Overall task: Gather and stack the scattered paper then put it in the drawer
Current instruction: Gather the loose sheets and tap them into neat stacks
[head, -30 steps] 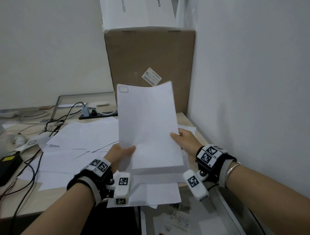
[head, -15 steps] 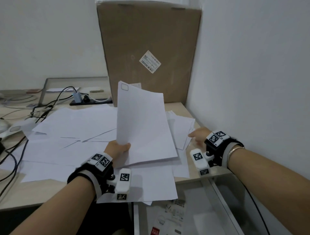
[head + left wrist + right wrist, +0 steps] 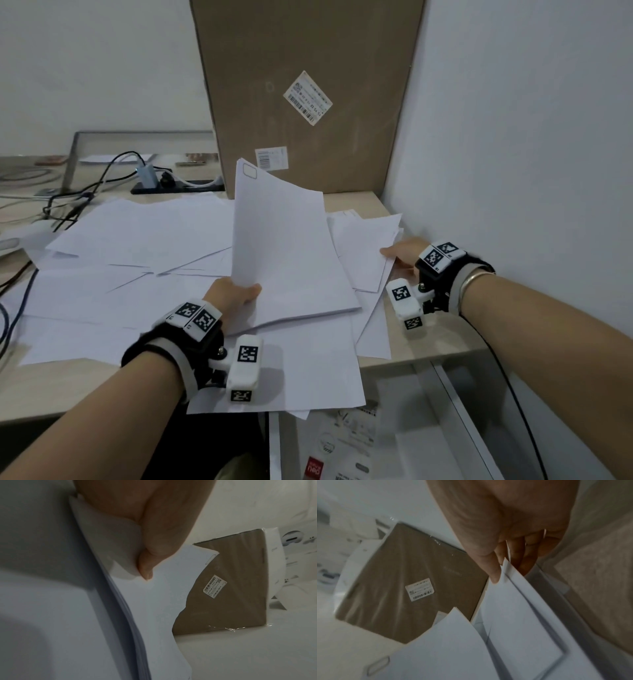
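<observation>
My left hand [image 3: 236, 294] grips a stack of white paper [image 3: 284, 246] at its lower left corner and holds it tilted up over the desk. The left wrist view shows the thumb [image 3: 149, 547] pressed on the stack [image 3: 154, 615]. My right hand [image 3: 400, 255] is at the desk's right end by the wall and pinches the corner of a few loose sheets [image 3: 363, 240]; its thumb lies on top and its fingers [image 3: 522, 561] under the sheets [image 3: 513, 601]. More scattered sheets [image 3: 137, 233] cover the desk. The open drawer [image 3: 428, 394] is below the desk's front edge.
A tall cardboard box [image 3: 308, 85] stands at the back against the white wall [image 3: 513, 137] on the right. Cables [image 3: 68, 202] and a power strip [image 3: 171, 185] lie at the back left. Printed leaflets [image 3: 342, 445] lie in the drawer.
My right hand has let go of the stack and moved right to the loose sheets by the wall. The left hand now holds the stack alone, lower over the desk.
</observation>
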